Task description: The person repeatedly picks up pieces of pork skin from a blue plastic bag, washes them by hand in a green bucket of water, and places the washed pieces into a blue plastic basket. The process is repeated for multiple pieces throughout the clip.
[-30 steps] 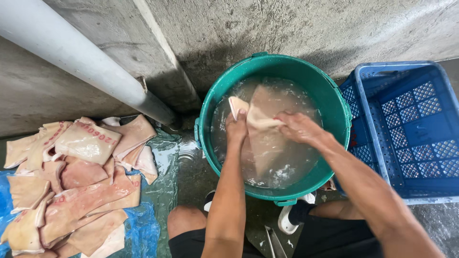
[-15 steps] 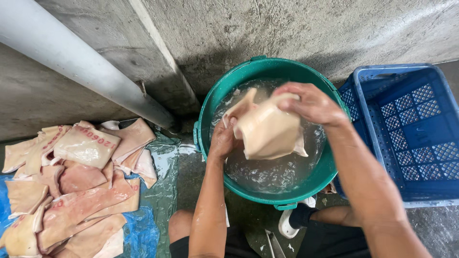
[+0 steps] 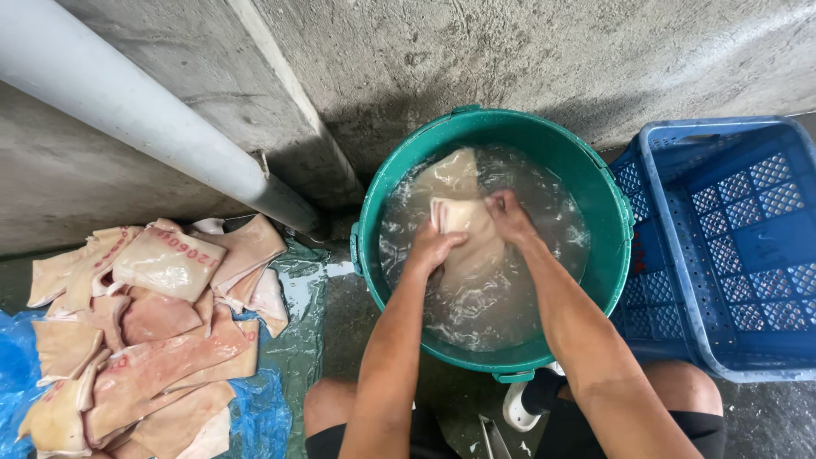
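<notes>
the skin (image 3: 463, 234) is back down in the water of the tub (image 3: 614, 195), no longer lifted above it. left hand (image 3: 432, 248) and right hand (image 3: 510, 217) both grip it, closed tight, so the washing goes on.

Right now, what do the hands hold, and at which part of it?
Both hands, left hand and right hand, grip one pale slab of skin at its upper edge, in the water of the green tub.

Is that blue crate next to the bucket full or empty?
Empty, as far as shows. The blue crate has its bare lattice floor and walls in view, with nothing lying inside; its far right edge runs out of the picture.
</notes>
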